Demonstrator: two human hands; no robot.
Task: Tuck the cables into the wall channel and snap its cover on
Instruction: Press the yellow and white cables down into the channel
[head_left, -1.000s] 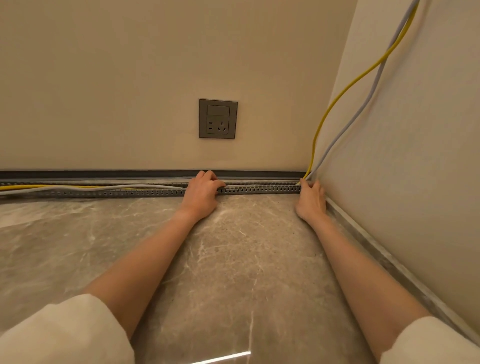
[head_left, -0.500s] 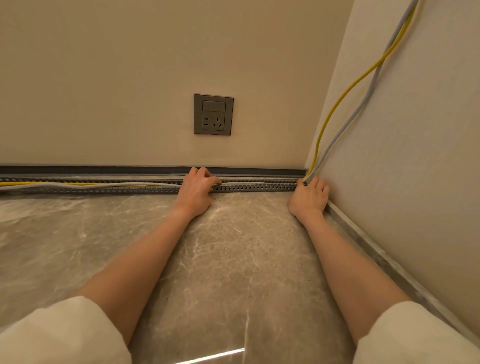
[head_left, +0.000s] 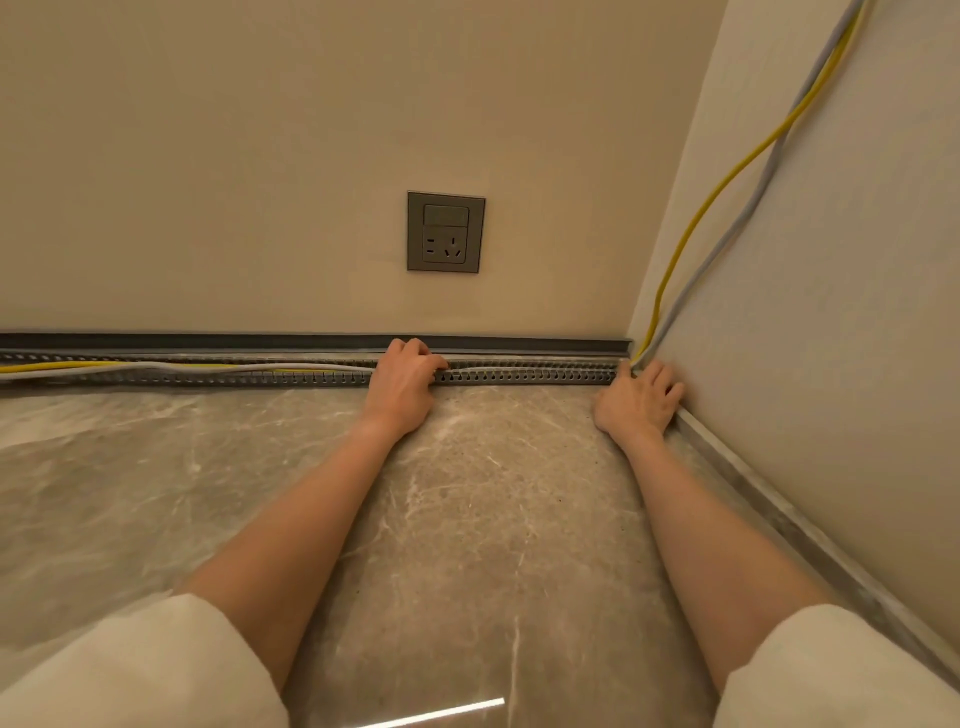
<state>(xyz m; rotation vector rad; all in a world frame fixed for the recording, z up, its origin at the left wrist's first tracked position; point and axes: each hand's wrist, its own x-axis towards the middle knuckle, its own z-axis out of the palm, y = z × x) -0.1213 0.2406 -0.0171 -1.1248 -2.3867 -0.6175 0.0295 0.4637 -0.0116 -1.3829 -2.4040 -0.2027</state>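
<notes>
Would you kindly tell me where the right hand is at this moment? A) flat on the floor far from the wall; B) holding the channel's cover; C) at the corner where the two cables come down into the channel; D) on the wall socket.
C: the right hand rests at the corner, its fingers where the yellow cable and the grey cable drop into the slotted channel.
</notes>
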